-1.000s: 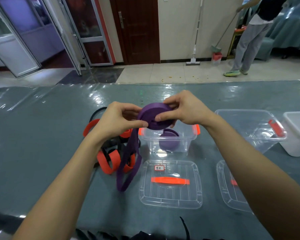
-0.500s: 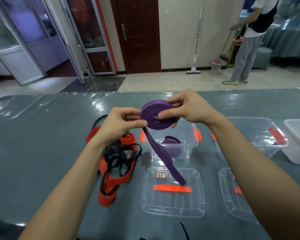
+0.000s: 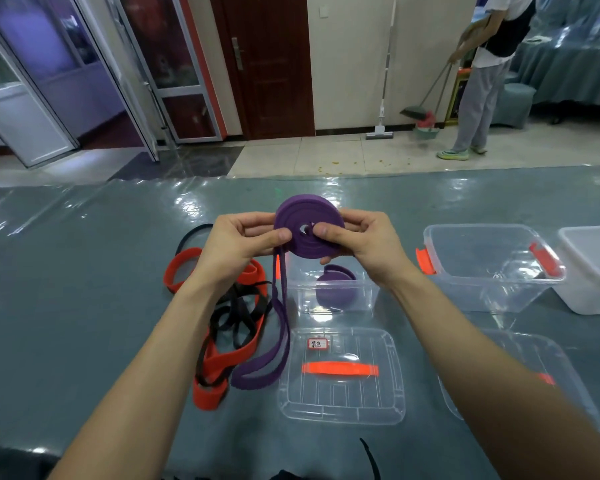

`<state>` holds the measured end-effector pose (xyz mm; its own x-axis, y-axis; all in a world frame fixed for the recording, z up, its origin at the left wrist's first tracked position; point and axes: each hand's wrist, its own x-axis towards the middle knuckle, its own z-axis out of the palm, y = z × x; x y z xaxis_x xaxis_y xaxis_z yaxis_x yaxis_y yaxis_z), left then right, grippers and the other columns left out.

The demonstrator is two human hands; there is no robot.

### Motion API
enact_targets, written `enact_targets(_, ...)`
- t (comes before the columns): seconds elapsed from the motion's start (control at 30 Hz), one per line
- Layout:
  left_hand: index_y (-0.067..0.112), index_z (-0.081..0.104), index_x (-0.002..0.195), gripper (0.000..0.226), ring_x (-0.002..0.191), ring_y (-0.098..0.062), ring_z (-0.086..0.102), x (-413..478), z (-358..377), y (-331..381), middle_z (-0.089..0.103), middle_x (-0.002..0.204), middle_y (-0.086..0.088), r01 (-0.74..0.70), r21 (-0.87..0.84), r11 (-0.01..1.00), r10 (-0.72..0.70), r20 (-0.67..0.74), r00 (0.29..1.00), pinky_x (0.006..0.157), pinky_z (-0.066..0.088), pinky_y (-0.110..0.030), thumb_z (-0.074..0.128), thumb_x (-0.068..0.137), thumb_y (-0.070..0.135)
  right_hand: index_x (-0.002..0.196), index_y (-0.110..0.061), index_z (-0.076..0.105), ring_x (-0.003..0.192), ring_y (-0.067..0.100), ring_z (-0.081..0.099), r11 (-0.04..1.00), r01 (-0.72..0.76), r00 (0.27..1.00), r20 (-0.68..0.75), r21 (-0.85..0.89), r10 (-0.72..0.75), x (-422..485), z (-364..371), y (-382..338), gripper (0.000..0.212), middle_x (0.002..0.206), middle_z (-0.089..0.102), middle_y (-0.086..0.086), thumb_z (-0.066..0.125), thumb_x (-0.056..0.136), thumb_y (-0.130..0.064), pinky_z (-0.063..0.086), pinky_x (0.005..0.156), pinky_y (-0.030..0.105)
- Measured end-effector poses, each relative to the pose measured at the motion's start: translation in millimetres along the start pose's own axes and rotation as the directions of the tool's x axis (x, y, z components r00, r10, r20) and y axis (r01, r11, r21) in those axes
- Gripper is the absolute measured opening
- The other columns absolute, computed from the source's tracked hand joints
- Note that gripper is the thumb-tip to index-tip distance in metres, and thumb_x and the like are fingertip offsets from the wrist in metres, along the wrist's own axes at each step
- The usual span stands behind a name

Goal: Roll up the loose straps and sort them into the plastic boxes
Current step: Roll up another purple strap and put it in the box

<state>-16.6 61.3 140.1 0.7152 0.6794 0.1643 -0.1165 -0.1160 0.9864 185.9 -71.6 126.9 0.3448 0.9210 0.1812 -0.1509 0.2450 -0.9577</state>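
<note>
We pinch the rolled purple strap in both left hand and right hand above the glossy grey table. Its tail hangs beside a clear box. Behind are a tiled floor, a brown door and a person sweeping.

The left hand and right hand hold the coil between them, above the desk and over the middle box. A rolled strap lies in that box. The coil's tail hangs down to the desk, between the heap of loose straps on the left and the lid lying in front of the box. A second box stands to the right, and a third box beyond it.
</note>
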Motion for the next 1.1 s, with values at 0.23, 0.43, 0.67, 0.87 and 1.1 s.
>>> enact_targets(0.23, 0.016, 0.086, 0.108, 0.051, 0.093, -0.033, 0.084, -6.1, -8.2, 8.3, 0.085, 0.102, -0.015, 0.041, 0.170, 0.985, -0.045, 0.019, 0.999, 0.078, 0.067, -0.031, 0.102, 0.066, 0.041, 0.103, -0.020, 0.084, 0.091, 0.028, 0.080, 0.998, -0.069, 0.996, 0.057, 0.012, 0.068, -7.8, 2.1, 12.8, 0.025, 0.104, 0.082, 0.015, 0.092, 0.080, -0.020, 0.066, 0.071, 0.035)
enact_targets(0.43, 0.018, 0.088, 0.104, 0.048, 0.090, -0.031, 0.084, -9.5, -8.2, 15.7, 0.085, 0.096, -0.013, 0.058, 0.283, 0.957, -0.084, 0.082, 0.993, 0.083, 0.068, -0.035, 0.103, 0.064, 0.041, 0.105, -0.020, 0.084, 0.087, 0.020, 0.080, 0.984, -0.086, 0.984, 0.144, -0.158, 0.109, -3.2, -1.7, 4.6, 0.033, 0.099, 0.083, 0.012, 0.091, 0.075, -0.032, 0.062, 0.074, 0.026)
enact_targets(0.67, 0.017, 0.088, 0.102, 0.040, 0.088, -0.030, 0.084, -10.6, -9.9, 12.7, 0.085, 0.094, -0.012, 0.058, 0.369, 0.928, -0.096, 0.086, 0.992, 0.084, 0.069, -0.043, 0.102, 0.068, 0.033, 0.108, -0.018, 0.084, 0.099, 0.024, 0.081, 0.946, -0.066, 0.972, 0.194, -0.317, 0.133, -4.8, -6.6, 0.6, 0.033, 0.101, 0.084, 0.008, 0.094, 0.079, -0.028, 0.064, 0.092, 0.036)
enact_targets(0.87, 0.019, 0.088, 0.102, 0.045, 0.087, -0.032, 0.084, -9.2, -11.7, 14.8, 0.085, 0.092, -0.013, 0.067, 0.374, 0.925, -0.111, 0.096, 0.989, 0.082, 0.069, -0.040, 0.101, 0.065, 0.040, 0.104, -0.019, 0.084, 0.092, 0.019, 0.082, 0.953, -0.087, 0.970, 0.195, -0.291, 0.149, -3.3, -5.9, -7.8, 0.024, 0.096, 0.084, 0.008, 0.091, 0.082, -0.025, 0.061, 0.080, 0.022)
enact_targets(1.1, 0.018, 0.088, 0.102, 0.034, 0.087, -0.032, 0.084, -9.8, -10.9, 13.0, 0.085, 0.091, -0.013, 0.051, 0.392, 0.919, -0.104, 0.117, 0.988, 0.083, 0.068, -0.038, 0.099, 0.072, 0.031, 0.100, -0.007, 0.084, 0.083, 0.019, 0.080, 0.959, -0.045, 0.989, 0.120, -0.279, 0.081, -1.2, -2.7, -0.6, 0.016, 0.091, 0.083, 0.012, 0.085, 0.090, -0.019, 0.063, 0.079, 0.026)
